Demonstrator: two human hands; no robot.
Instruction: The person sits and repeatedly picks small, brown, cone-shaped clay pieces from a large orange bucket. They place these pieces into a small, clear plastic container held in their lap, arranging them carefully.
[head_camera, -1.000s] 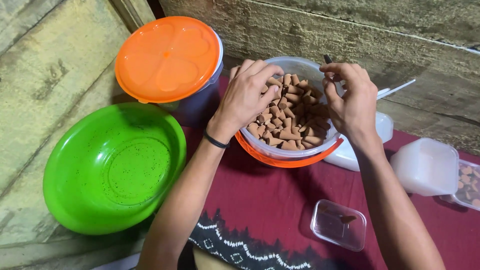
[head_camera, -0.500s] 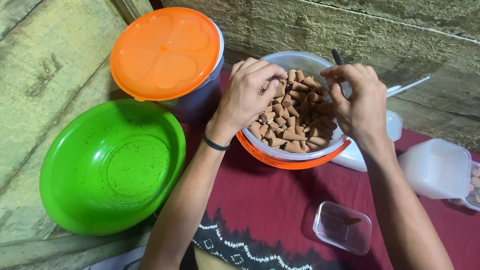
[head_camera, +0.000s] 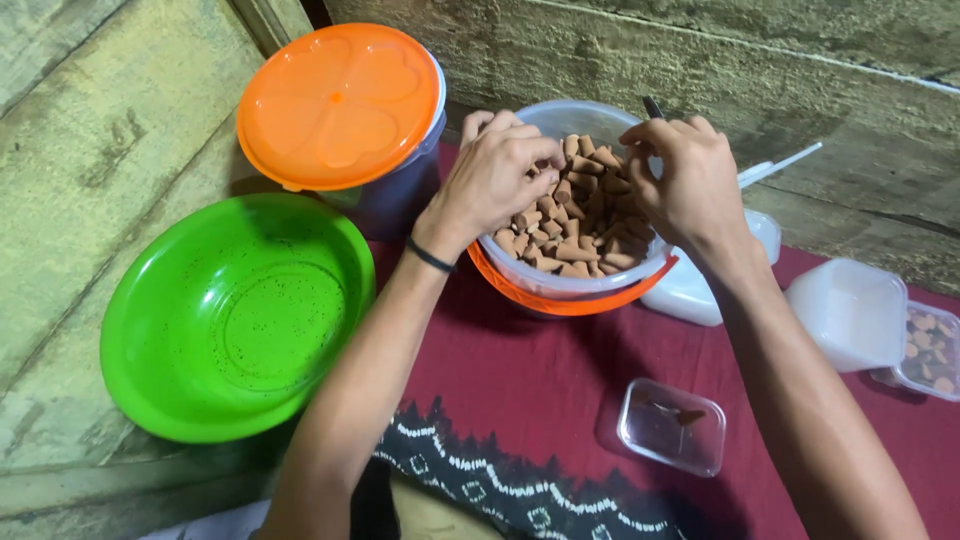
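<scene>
At the upper centre of the frame, a clear tub (head_camera: 560, 285) heaped with small brown cones (head_camera: 585, 220) is reached into by both hands — the left hand (head_camera: 495, 180) is curled over cones at the tub's left rim, the right hand (head_camera: 685, 180) pinched above its right side; what is gripped cannot be made out. An orange lid (head_camera: 340, 105) and a green bowl (head_camera: 235, 315) are seen at the left.

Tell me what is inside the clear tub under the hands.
The clear tub is heaped with small brown cones. The left hand and right hand cover part of the pile; its bottom is hidden.
</scene>
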